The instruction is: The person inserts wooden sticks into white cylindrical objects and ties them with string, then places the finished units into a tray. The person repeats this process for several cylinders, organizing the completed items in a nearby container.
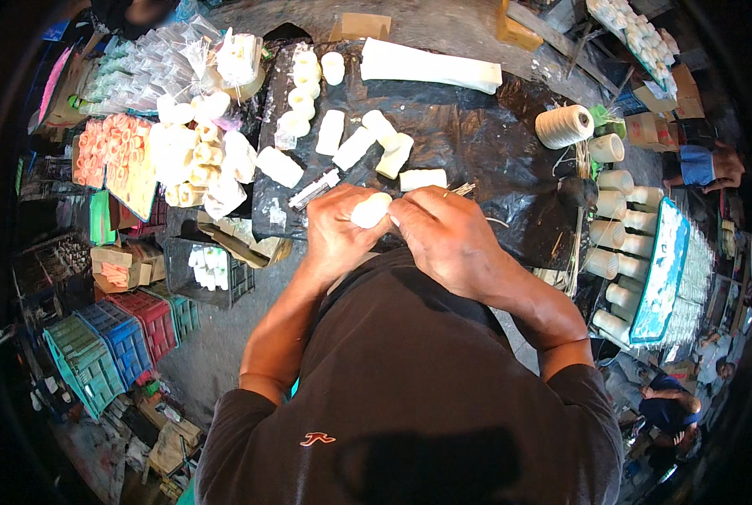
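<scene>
Close to my body, my left hand [332,227] is closed around a pale, waxy-looking cylinder [369,210], its rounded end facing up. My right hand [453,240] has its fingers pinched together against the cylinder's side; whatever they hold, if anything, is hidden. Just beyond my hands, several similar cream cylinders [355,148] lie loose on a black plastic-covered table [452,109]. A small grey metal tool [315,188] rests left of my left hand. Thin straw-like sticks [463,190] lie behind my right hand.
A long white bundle [431,66] lies across the table's far side. At the right edge stands a cone of cream string [564,126]. White pieces [195,156] and orange pieces [111,151] are heaped to the left, above coloured crates [111,341]. People [672,408] are at the right.
</scene>
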{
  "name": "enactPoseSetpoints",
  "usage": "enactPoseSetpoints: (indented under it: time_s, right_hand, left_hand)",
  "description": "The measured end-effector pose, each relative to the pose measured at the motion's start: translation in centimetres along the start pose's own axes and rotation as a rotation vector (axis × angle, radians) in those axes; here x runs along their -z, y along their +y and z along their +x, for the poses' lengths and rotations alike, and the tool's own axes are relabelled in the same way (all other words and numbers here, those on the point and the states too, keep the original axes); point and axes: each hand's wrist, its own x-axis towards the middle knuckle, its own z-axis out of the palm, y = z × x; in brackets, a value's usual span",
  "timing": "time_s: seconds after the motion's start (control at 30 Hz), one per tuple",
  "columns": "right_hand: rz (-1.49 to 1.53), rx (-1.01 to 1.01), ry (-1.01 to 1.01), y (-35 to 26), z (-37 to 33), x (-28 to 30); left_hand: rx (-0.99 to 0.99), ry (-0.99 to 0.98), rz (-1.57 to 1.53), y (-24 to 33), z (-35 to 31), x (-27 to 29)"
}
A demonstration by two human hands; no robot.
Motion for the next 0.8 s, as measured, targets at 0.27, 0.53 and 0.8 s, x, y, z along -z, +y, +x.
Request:
enactPoseSetpoints:
  time_s: [0.27,0.53,0.8]
  right_hand:
    - [-0.184,0.053,-0.086,-0.8,-0.1,-0.2]
    - [-0.226,0.052,-0.21,-0.5,0.7,-1.2]
    - [-0.236,0.032,-0.201,-0.3,0.4,1.8]
  left_hand:
    - [-0.144,0.015,0.175,-0.3,-0.3,0.1]
    - [-0.171,-0.021,0.359,-0.6,-0.4,-0.3]
    - [-0.005,-0.071,0.329,1.2,-0.2,-1.1]
